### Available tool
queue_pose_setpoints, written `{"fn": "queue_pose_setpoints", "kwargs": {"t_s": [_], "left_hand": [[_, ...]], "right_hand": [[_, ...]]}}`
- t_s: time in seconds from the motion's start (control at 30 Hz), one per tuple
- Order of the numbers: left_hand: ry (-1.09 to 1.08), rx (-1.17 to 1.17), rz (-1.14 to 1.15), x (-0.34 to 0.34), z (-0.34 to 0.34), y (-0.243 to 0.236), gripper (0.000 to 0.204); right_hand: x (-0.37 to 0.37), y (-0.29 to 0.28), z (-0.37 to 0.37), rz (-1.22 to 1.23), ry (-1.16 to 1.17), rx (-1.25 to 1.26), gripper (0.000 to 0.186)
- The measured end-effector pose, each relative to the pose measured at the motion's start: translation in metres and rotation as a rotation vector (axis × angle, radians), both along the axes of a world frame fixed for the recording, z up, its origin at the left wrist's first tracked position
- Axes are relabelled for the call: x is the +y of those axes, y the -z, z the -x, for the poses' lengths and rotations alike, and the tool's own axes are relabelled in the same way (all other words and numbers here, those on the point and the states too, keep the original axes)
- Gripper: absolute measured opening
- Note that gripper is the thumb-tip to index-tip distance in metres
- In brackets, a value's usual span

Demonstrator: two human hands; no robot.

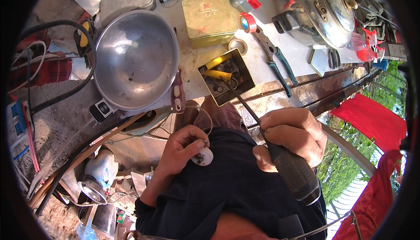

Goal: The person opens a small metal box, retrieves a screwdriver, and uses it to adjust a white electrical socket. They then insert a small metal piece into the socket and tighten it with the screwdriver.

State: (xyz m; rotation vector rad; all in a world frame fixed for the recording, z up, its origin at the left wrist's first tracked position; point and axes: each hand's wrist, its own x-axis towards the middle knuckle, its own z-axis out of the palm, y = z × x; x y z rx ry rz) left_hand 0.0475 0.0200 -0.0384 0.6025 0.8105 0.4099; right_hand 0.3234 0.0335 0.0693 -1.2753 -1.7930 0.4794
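My left hand (186, 148) is closed on a small white round fitting (203, 158), held in front of my dark shirt. Its hollow side shows dark specks inside, and a thin pale cable (211, 122) loops up by my fingers. My right hand (295, 133) grips the dark, thick handle of a screwdriver (295, 174). The shaft slants away up and left, its far end at an open tin box (249, 74) on the table's near edge; whether it touches the box cannot be made out. Inside the box lie yellow-handled pieces (218, 74) and small dark metal parts.
A large metal bowl (135, 60) stands left, with a wooden-handled tool (178, 93) beside it. Beyond the open box are a closed yellow tin (209, 19), red tape (248, 22), teal-handled pliers (275, 60) and a pressure cooker (323, 12). Cables (61, 170) run at the lower left.
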Motion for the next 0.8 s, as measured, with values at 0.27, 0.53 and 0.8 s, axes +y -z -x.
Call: {"fn": "queue_pose_setpoints", "kwargs": {"t_s": [0.27,0.53,0.8], "left_hand": [[-0.003,0.003,-0.002,0.000,-0.003,0.001,0.013],[0.007,0.037,0.021,0.001,-0.004,-0.001,0.015],[0.010,0.027,0.012,0.003,-0.008,-0.002,0.014]], "right_hand": [[0.002,-0.010,-0.011,0.143,-0.115,0.061,0.039],[0.011,0.010,-0.003,0.077,0.001,0.014,0.030],[0.002,-0.009,-0.019,0.107,-0.001,0.093,0.034]]}}
